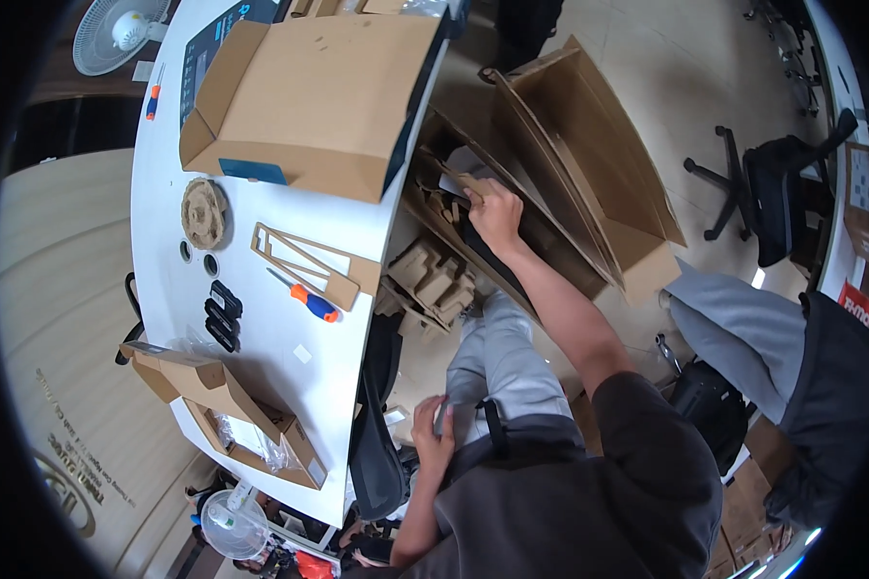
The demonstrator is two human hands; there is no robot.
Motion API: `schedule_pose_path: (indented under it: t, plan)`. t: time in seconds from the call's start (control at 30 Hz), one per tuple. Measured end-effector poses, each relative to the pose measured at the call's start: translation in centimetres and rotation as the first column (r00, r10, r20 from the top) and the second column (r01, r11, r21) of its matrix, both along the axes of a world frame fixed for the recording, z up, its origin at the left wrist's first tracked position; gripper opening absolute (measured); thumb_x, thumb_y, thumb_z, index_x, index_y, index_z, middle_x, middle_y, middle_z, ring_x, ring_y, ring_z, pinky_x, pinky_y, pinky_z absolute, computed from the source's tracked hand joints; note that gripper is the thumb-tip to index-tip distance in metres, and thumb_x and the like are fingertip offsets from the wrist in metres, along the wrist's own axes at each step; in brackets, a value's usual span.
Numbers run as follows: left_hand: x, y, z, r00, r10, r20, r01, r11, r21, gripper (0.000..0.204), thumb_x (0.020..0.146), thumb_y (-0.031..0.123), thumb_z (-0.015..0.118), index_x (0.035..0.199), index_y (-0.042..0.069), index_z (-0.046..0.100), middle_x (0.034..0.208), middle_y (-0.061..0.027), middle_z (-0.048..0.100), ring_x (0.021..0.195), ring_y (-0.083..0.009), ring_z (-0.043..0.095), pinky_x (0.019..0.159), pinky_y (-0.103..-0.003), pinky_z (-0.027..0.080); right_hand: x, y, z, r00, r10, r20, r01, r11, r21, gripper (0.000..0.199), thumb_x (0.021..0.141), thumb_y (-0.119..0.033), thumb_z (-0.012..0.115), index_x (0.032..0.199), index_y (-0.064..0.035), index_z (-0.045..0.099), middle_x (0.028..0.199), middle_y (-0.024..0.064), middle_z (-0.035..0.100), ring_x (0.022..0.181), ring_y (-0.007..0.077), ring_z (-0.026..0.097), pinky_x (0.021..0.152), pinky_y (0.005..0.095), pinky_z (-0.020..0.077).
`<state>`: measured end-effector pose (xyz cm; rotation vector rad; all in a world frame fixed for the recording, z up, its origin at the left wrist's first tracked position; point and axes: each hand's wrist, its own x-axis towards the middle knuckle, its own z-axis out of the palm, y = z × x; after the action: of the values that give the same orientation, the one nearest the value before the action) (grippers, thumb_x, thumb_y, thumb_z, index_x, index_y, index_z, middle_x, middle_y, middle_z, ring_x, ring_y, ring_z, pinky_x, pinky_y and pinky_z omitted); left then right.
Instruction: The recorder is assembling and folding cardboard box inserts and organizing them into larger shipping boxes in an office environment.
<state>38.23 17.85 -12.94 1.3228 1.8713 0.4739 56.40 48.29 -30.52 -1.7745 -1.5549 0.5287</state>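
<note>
My right hand [495, 218] reaches down into a tall open cardboard box [560, 261] on the floor beside the table. Its fingers are closed on a piece of brown cardboard [467, 183] at the box's upper part. Dark and pale items lie inside, too shadowed to name. My left hand [434, 432] rests low by my waist, against my grey trousers [507, 372]. Its fingers are stretched and slightly apart, and I see nothing held in them. Moulded pulp trays [431, 285] sit between the box and the table edge.
On the white table [290, 372] are a large open carton [328, 87], a round pulp piece [204, 214], a cardboard insert [343, 289], a screwdriver [314, 304], black parts [223, 317] and a small open box [261, 425]. Another person's grey-trousered legs [739, 314] and an office chair [777, 193] are at right.
</note>
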Motion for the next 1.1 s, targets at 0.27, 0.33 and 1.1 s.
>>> schedule_pose_path:
  t: [0.27, 0.33, 1.1]
  plan:
    - [0.2, -4.4, -0.2, 0.978, 0.181, -0.105, -0.196, 0.967, -0.165, 0.018, 0.087, 0.008, 0.065, 0.104, 0.001, 0.066, 0.102, -0.0174, 0.067, 0.097, -0.0346, 0.064, 0.089, -0.04, 0.048, -4.1, 9.5, -13.4, 0.854, 0.412, 0.318, -0.301, 0.889, -0.344, 0.013, 0.085, -0.015, 0.057, 0.093, -0.0122, 0.067, 0.091, 0.0081, 0.066, 0.088, 0.0285, 0.066, 0.069, 0.0416, 0.0529]
    - [0.5, -4.6, -0.3, 0.978, 0.174, -0.119, -0.194, 0.964, -0.183, 0.019, 0.087, 0.008, 0.065, 0.104, 0.001, 0.066, 0.103, -0.0175, 0.067, 0.098, -0.0347, 0.063, 0.089, -0.04, 0.048, -4.3, 10.5, -20.7, 0.885, 0.399, 0.24, -0.319, 0.895, -0.311, 0.013, 0.087, -0.016, 0.056, 0.093, -0.0119, 0.067, 0.091, 0.0085, 0.067, 0.089, 0.0283, 0.066, 0.073, 0.041, 0.0524]
    - [-1.6, -10.3, 7.5, 0.896, 0.444, 0.006, -0.444, 0.896, 0.008, 0.013, 0.089, 0.009, 0.064, 0.097, 0.0, 0.07, 0.093, -0.015, 0.071, 0.085, -0.0286, 0.069, 0.077, -0.035, 0.053, 1.8, -15.8, 1.1, 0.969, 0.228, -0.1, -0.245, 0.941, -0.231, 0.012, 0.081, -0.007, 0.066, 0.09, 0.0005, 0.067, 0.087, 0.0195, 0.065, 0.082, 0.0369, 0.065, 0.074, 0.0404, 0.0527]
